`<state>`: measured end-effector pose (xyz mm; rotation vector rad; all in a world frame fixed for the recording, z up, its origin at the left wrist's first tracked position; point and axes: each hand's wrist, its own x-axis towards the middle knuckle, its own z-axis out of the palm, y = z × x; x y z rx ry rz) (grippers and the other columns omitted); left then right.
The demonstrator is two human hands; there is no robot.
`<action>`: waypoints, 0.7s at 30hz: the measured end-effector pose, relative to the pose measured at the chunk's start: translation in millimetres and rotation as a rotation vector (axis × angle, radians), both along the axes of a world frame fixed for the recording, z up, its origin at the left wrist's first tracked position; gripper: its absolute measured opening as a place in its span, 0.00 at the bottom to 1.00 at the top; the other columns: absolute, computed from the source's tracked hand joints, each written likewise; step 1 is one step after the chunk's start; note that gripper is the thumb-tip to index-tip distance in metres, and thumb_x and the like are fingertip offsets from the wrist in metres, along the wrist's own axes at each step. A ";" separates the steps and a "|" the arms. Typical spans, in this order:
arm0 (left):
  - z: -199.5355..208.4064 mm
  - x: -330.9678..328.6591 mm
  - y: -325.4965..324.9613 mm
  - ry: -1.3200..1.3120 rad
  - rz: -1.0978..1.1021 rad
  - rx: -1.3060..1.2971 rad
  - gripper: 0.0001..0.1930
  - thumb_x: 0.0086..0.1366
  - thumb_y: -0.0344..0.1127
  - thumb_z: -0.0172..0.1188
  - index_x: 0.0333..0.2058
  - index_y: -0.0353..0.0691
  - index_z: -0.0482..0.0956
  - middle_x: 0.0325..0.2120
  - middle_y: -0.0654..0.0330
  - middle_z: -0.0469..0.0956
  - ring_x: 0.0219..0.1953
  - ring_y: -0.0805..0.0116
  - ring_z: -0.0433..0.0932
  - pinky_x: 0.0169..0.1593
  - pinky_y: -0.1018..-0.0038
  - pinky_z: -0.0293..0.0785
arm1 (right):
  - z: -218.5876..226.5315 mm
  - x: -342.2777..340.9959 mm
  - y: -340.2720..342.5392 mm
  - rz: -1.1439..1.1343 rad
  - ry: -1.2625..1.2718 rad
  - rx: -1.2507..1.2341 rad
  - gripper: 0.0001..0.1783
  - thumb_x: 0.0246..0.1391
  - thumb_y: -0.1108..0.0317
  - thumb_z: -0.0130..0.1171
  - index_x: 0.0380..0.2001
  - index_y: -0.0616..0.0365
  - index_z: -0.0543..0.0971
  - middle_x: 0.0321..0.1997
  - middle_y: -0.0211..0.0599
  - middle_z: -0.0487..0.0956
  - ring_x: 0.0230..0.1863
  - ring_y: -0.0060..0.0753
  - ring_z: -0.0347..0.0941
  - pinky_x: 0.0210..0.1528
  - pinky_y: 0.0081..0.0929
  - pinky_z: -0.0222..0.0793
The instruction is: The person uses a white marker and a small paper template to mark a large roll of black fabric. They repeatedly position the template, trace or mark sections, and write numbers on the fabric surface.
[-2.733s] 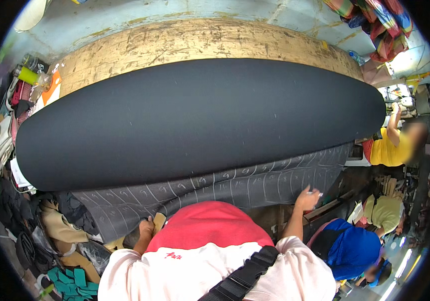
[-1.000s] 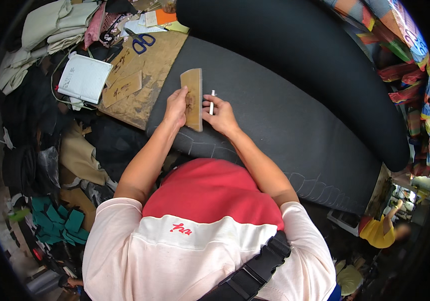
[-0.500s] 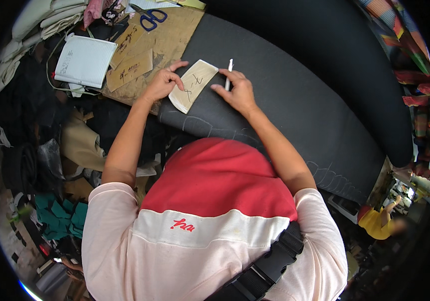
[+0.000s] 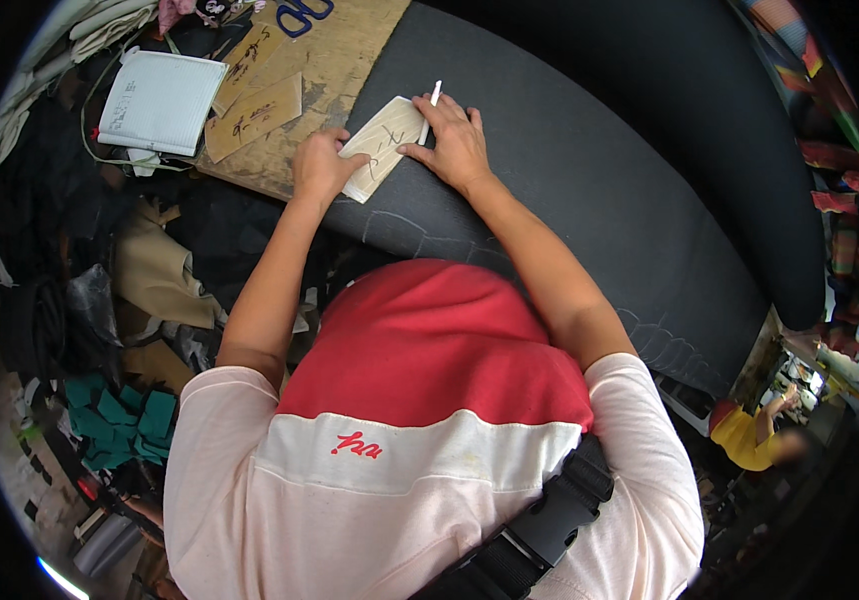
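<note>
A tan, hand-marked pattern template [image 4: 381,152] with pale edges lies slantwise on black fabric [image 4: 569,190]. At its left edge, my left hand [image 4: 323,168] has the thumb on the template and the other fingers curled along the side. My right hand [image 4: 454,145] is against the right edge, its thumb and fingertips touching the template. A slim white marking pen [image 4: 432,112] is tucked among the right fingers and sticks up past them. Faint pale outlines run along the fabric's near edge.
Left of the fabric, brown marked pattern pieces [image 4: 254,117] and blue-handled scissors [image 4: 301,14] lie on a worn board [image 4: 344,60]. An open notebook [image 4: 161,100] is beside them. A thick black fabric roll [image 4: 649,70] curves behind. Someone in yellow [image 4: 744,438] is at far right.
Both hands have closed in on the template, and the left thumb now presses on it. The right hand has moved left with the pen to the template's edge.
</note>
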<state>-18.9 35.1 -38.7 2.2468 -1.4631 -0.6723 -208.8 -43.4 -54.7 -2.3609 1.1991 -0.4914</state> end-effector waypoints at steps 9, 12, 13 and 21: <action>-7.8 7.9 -6.1 1.160 0.303 -0.148 0.11 0.52 0.27 0.65 0.34 0.29 0.76 0.26 0.58 0.78 0.28 0.74 0.76 0.32 0.81 0.72 | 15.8 5.1 -20.9 -0.310 -0.340 0.411 0.37 0.30 0.65 0.72 0.50 0.58 0.72 0.49 0.46 0.73 0.50 0.45 0.70 0.54 0.34 0.64; -19.3 2.2 -10.3 1.100 0.361 -0.096 0.11 0.54 0.26 0.63 0.36 0.28 0.75 0.26 0.57 0.79 0.27 0.73 0.77 0.32 0.81 0.72 | 18.0 7.5 -25.5 -0.321 -0.325 0.408 0.40 0.29 0.66 0.73 0.51 0.61 0.70 0.49 0.47 0.73 0.47 0.47 0.72 0.50 0.31 0.68; -23.0 2.7 -10.1 0.992 0.306 -0.051 0.12 0.53 0.27 0.65 0.36 0.31 0.75 0.25 0.60 0.78 0.26 0.75 0.76 0.32 0.82 0.71 | 18.4 6.9 -24.4 -0.274 -0.261 0.357 0.44 0.27 0.64 0.74 0.53 0.61 0.69 0.50 0.46 0.73 0.52 0.47 0.69 0.54 0.33 0.65; -33.3 26.8 -6.4 0.575 0.102 0.069 0.14 0.49 0.28 0.68 0.34 0.30 0.78 0.19 0.64 0.76 0.18 0.80 0.71 0.21 0.83 0.67 | 19.7 8.2 1.5 -0.041 0.002 0.218 0.49 0.22 0.62 0.77 0.55 0.56 0.68 0.54 0.44 0.72 0.58 0.47 0.61 0.59 0.35 0.59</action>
